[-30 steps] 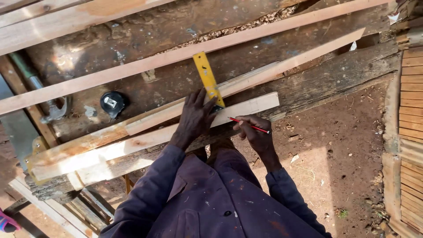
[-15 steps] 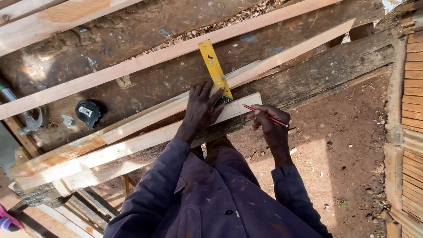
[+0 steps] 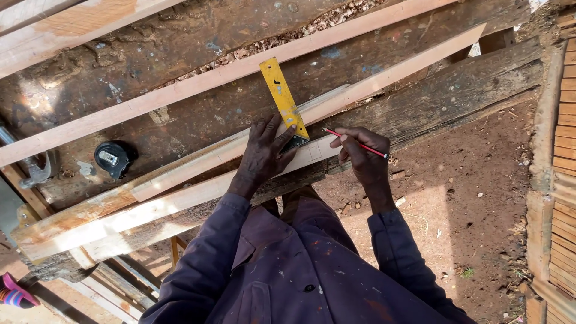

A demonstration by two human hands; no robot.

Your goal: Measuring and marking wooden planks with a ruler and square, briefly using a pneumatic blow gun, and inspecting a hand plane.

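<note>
Two hands work at one yellow try square [image 3: 284, 99], which serves as the reference point here. Its blade lies flat and runs diagonally across the near timber batten [image 3: 180, 198], with its dark stock seated at the batten's near edge.

Left hand [image 3: 264, 156]: spread wide, palm down, fingers fanned. It presses on the batten just left of the try square, and the fingertips touch the lower end of the blade. It grips nothing.

Right hand [image 3: 363, 157]: closed around one red pencil [image 3: 355, 143], just right of the try square. The pencil tip points toward the stock and sits at the batten surface beside it; actual contact cannot be confirmed.

One black tape measure [image 3: 114, 158] lies well to the left of the try square, on the dark, weathered workbench [image 3: 198, 120].

Three further pale battens are counted. One lies alongside the marked batten and passes under the try square. One [image 3: 198, 84] runs diagonally beyond the far end of the blade. One [image 3: 78, 24] lies farther off, toward the upper left.

One metal clamp [image 3: 36, 171] sits beyond the tape measure, at the left edge.

Bare red earth [image 3: 468, 198] lies right of the try square, below the bench edge.
</note>
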